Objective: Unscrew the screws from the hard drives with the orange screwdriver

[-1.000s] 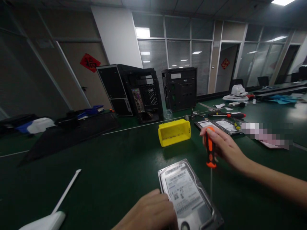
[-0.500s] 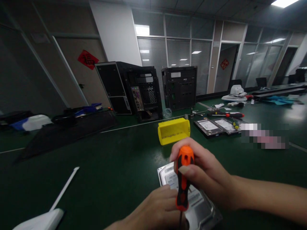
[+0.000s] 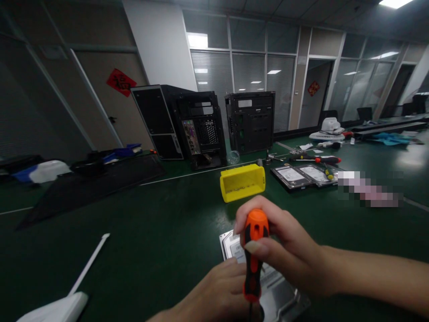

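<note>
Over the hard drive (image 3: 281, 295) we've moved the screwdriver (image 3: 255, 259), right hand (image 3: 293, 250) gripping it. Our left hand (image 3: 217, 290) hides its grip; a red sign (image 3: 121, 82) reads 福.

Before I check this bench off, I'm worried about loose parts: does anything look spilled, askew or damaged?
The yellow bin seems to lie on its side: its opening faces the person, small bits resting inside. No spill shows around it. Damage to the hard drive under the left hand can't be judged.
</note>
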The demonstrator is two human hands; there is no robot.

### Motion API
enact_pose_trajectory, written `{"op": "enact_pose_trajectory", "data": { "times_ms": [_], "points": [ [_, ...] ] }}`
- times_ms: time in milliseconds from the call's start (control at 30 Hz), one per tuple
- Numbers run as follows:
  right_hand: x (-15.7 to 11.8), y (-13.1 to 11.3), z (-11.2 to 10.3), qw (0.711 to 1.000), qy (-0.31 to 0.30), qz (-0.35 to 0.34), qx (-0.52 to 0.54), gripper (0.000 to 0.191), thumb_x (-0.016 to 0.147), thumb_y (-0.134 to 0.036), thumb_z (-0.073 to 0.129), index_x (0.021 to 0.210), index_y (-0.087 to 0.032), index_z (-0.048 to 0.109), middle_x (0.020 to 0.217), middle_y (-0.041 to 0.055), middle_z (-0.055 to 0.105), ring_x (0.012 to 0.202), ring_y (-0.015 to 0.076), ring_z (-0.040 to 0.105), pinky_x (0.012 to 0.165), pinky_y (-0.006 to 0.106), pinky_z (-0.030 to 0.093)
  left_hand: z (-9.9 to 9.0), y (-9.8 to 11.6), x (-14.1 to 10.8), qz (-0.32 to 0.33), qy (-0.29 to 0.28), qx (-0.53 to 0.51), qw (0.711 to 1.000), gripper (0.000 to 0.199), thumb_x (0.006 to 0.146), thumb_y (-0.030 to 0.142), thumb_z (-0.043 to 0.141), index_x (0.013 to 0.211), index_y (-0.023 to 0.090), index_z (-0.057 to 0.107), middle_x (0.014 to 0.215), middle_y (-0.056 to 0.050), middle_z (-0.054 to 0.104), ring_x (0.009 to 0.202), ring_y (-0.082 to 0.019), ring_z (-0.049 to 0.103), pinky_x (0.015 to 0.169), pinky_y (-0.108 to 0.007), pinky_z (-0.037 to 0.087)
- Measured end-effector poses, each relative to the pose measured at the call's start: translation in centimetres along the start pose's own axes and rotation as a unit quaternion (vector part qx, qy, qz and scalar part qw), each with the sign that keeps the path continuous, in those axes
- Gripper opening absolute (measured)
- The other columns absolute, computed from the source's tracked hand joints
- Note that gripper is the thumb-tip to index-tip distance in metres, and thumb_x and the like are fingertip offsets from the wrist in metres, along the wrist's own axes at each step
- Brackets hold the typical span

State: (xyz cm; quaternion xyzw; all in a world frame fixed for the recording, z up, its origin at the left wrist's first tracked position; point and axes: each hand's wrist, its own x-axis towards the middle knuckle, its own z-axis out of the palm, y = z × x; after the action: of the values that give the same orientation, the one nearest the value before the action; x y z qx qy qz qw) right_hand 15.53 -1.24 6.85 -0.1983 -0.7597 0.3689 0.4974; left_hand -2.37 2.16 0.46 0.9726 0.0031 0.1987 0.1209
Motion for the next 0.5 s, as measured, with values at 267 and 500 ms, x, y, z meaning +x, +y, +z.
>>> {"op": "enact_pose_trajectory", "data": {
  "times_ms": [267, 500],
  "points": [
    [0.3, -0.6, -0.4, 0.998, -0.059, -0.003, -0.001, 0.020, 0.085, -0.026, 0.050, 0.103, -0.018, 0.048, 0.085, 0.0021, 0.048, 0.068, 0.0103, 0.044, 0.061, 0.023, 0.039, -0.9, 0.6, 0.5, -0.081, -0.095, -0.017, 0.992, 0.005, 0.080, 0.023, 0.058, 0.076, 0.021, 0.061, 0.077, 0.000, 0.061, 0.086, -0.018, 0.054, 0.076, -0.026, 0.044],
    [0.9, -1.3, 1.2, 0.913, -0.096, 0.171, 0.357, 0.037, 0.086, -0.029, 0.050, 0.117, -0.025, 0.030, 0.080, -0.0026, 0.048, 0.066, 0.0079, 0.049, 0.063, 0.023, 0.041, -0.7, 1.0, -1.8, -0.167, -0.124, -0.042, 0.977, 0.010, 0.079, 0.028, 0.059, 0.088, 0.024, 0.061, 0.081, 0.001, 0.060, 0.078, -0.017, 0.056, 0.067, -0.026, 0.045]
  ]
}}
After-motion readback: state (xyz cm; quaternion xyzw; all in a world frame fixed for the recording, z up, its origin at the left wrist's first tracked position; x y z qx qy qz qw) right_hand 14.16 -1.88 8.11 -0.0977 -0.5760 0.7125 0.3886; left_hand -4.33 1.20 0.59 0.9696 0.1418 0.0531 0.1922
